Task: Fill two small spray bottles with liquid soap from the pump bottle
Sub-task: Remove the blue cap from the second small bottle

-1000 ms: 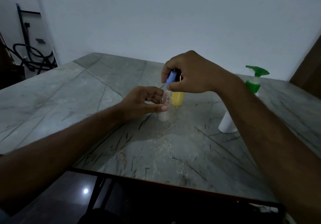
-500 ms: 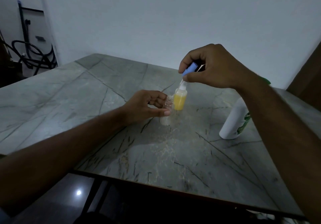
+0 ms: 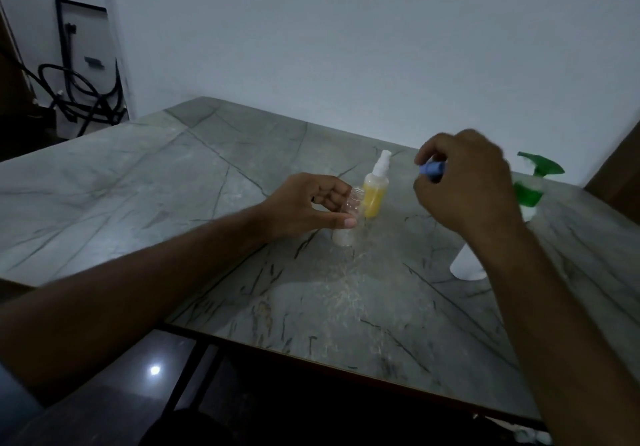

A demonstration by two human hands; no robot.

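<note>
Setting: a grey veined stone table (image 3: 138, 182) against a plain white wall (image 3: 346, 30), dimly lit; two bare forearms reach in from the near edge.
Small spray bottles: two, standing close together near the middle of the table. One clear bottle (image 3: 349, 217) is open at the neck with no top on it; one yellow-filled bottle (image 3: 374, 192) stands just behind it, towards the far edge, with its white spray nozzle uncovered.
Pump bottle: one white bottle with a green pump head (image 3: 530, 182), towards the right edge, partly hidden by the right arm.
Blue cap: one blue cap (image 3: 431, 169), held above the table, to the right of the yellow bottle.
Left hand: the left hand (image 3: 304, 206) curls thumb and fingers round the clear bottle, which rests on the table.
Right hand: the right hand (image 3: 464, 182) pinches the blue cap between thumb and fingers; motion blur softens its outline.
Background: dark cables (image 3: 76, 99) by the far left wall.
</note>
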